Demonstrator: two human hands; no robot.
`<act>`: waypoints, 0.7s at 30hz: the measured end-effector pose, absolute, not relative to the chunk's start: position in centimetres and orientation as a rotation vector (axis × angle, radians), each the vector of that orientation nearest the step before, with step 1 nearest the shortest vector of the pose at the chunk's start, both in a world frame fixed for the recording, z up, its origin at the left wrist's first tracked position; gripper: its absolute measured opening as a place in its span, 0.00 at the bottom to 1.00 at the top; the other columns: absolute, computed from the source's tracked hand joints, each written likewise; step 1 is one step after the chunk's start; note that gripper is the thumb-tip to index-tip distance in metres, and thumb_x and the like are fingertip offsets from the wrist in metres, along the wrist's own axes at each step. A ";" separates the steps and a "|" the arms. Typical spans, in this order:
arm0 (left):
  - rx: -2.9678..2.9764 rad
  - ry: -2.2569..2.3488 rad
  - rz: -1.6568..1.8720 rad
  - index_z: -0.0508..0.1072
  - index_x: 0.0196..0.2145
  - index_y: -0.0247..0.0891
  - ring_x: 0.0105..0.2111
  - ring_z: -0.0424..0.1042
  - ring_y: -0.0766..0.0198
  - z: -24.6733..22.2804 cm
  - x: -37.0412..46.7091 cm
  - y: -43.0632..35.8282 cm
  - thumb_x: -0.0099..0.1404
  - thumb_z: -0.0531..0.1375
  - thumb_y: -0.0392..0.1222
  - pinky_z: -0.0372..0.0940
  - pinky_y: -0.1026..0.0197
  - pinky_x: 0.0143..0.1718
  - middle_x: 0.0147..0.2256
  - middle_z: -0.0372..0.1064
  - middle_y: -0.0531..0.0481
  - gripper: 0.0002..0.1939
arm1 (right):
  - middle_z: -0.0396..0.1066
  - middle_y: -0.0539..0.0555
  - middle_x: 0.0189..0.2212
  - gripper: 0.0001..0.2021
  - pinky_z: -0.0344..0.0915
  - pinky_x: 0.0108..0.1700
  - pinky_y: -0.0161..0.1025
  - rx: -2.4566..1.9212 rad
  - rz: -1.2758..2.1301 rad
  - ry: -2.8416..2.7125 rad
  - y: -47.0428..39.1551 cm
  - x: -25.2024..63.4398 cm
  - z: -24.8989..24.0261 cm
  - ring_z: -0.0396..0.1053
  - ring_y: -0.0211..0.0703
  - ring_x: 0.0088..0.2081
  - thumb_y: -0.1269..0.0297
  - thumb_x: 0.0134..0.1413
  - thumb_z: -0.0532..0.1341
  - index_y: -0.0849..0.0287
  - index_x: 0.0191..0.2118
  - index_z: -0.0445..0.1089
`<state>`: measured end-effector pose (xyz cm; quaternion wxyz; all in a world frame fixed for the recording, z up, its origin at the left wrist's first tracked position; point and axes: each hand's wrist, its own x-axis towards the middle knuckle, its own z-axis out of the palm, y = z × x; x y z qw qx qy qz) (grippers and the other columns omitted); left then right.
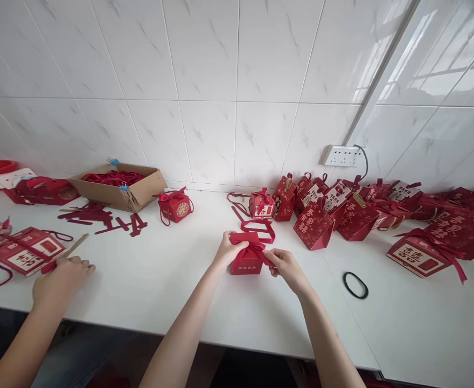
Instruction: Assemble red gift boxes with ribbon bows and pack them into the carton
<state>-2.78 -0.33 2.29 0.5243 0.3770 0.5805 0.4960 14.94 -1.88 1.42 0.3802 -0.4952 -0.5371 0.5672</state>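
In the middle of the white table stands a small red gift box (pixel 246 267) with a red ribbon (pixel 254 247) tied in a bow on its top. My left hand (pixel 228 252) grips the box's upper left side, its thumb resting by the bow. Pinched in the fingers of my right hand (pixel 284 267) is a ribbon end at the box's right. Just behind the box lie loose red ribbon strips (pixel 261 231). A small bowed box (pixel 262 205) with a white label stands beyond them.
At the left, another person's hand (pixel 61 280) works at a larger red box (pixel 25 250). A cardboard box of ribbons (pixel 140 191) stands behind. Many finished boxes (pixel 314 226) crowd the right, near a power strip (pixel 342 156). A black band (pixel 355 285) lies at right.
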 end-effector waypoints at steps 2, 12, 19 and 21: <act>0.900 1.393 1.187 0.61 0.37 0.44 0.35 0.74 0.58 2.3 -2.8 -0.3 0.48 0.68 0.41 0.68 0.59 0.35 0.35 0.72 0.50 0.22 | 0.60 0.45 0.13 0.21 0.54 0.20 0.33 -1.307 1.463 -1.420 -2.6 14.8 1.8 0.56 0.31 0.16 0.45 0.44 0.62 0.59 0.20 0.62; 0.925 1.424 1.157 0.60 0.39 0.41 0.36 0.73 0.59 2.2 -2.7 -0.1 0.48 0.69 0.42 0.67 0.58 0.37 0.38 0.72 0.46 0.25 | 0.64 0.47 0.15 0.15 0.52 0.16 0.29 -1.428 1.442 -1.574 -3.9 13.7 2.1 0.61 0.31 0.16 0.56 0.50 0.59 0.59 0.20 0.61; 0.936 1.413 1.135 0.59 0.41 0.41 0.35 0.74 0.59 2.2 -2.8 -0.1 0.47 0.70 0.42 0.68 0.57 0.37 0.38 0.72 0.46 0.28 | 0.64 0.48 0.19 0.16 0.58 0.16 0.30 -1.467 1.133 -1.709 -2.8 15.2 2.7 0.64 0.36 0.21 0.49 0.47 0.61 0.59 0.27 0.64; 0.939 1.408 1.129 0.59 0.41 0.41 0.34 0.74 0.59 2.2 -2.8 -0.1 0.47 0.70 0.43 0.68 0.57 0.36 0.37 0.72 0.46 0.28 | 0.66 0.51 0.27 0.21 0.60 0.15 0.30 -1.397 1.009 -1.687 -2.0 15.5 2.8 0.67 0.41 0.28 0.46 0.43 0.63 0.57 0.36 0.66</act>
